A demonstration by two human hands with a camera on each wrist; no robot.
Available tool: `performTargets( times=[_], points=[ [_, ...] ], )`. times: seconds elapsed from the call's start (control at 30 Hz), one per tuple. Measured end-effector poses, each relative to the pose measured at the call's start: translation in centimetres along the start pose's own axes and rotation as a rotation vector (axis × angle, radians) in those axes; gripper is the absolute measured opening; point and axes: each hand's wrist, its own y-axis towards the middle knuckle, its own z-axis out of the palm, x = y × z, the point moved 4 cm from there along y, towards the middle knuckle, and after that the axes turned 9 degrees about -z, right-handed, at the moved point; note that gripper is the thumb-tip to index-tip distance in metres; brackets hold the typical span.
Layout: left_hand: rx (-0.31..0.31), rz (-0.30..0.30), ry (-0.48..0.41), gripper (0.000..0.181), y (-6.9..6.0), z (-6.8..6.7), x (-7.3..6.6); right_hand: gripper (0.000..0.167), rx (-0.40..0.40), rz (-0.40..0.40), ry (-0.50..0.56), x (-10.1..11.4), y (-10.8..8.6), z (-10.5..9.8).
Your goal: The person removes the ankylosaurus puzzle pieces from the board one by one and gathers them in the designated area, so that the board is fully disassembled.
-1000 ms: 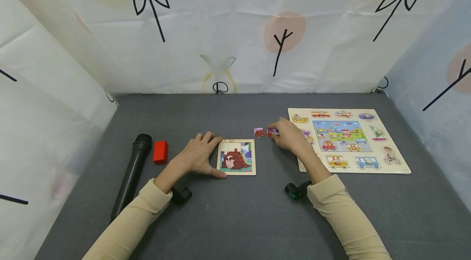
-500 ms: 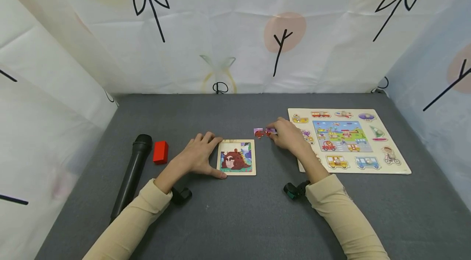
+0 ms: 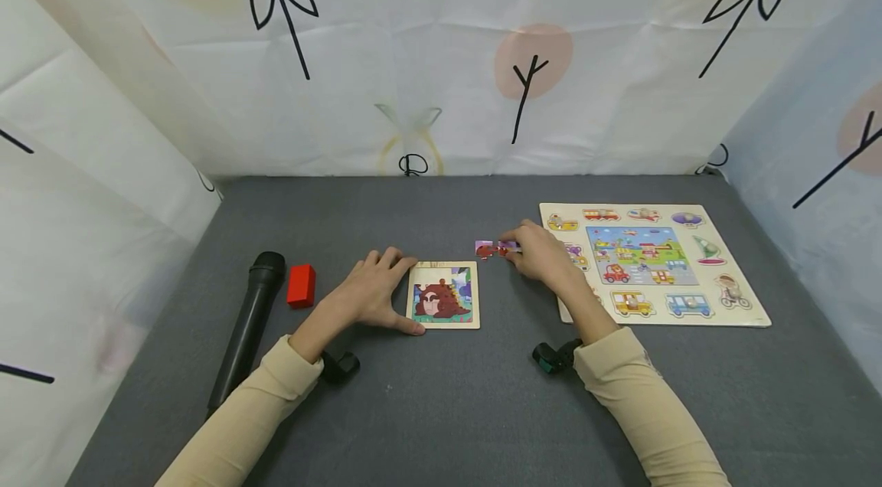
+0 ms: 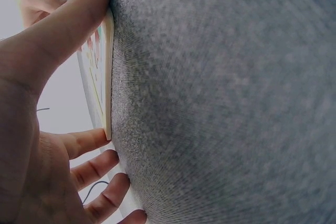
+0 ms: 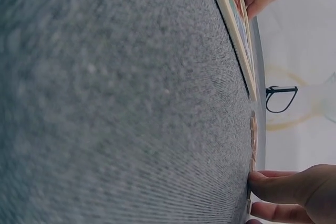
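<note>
This is looking like a small staged recording booth; what kind of building is housing it, one cannot tell. Pale cloth (image 3: 620, 112) printed with flowers and bare trees is hanging behind the desk (image 3: 448, 410) and along both sides, walling it in. The grey, woven-looking desktop is carrying a microphone (image 3: 246, 330), a red block (image 3: 301, 286) and a picture board (image 3: 641, 253). Dark wrist cameras (image 3: 341, 367) are sitting by both sleeve cuffs (image 3: 288, 370).

The person wears beige sleeves (image 3: 243, 419) (broad-cuffed) and black wrist cameras (image 3: 340, 367).
</note>
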Motion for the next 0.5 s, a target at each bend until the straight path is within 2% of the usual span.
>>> performTargets(
  times=[0.5],
  points=[
    [0.005,0.001,0.003,0.113,0.10,0.18,0.13,0.032,0.007,0.008,0.012,-0.16,-0.09,0.00]
  ],
)
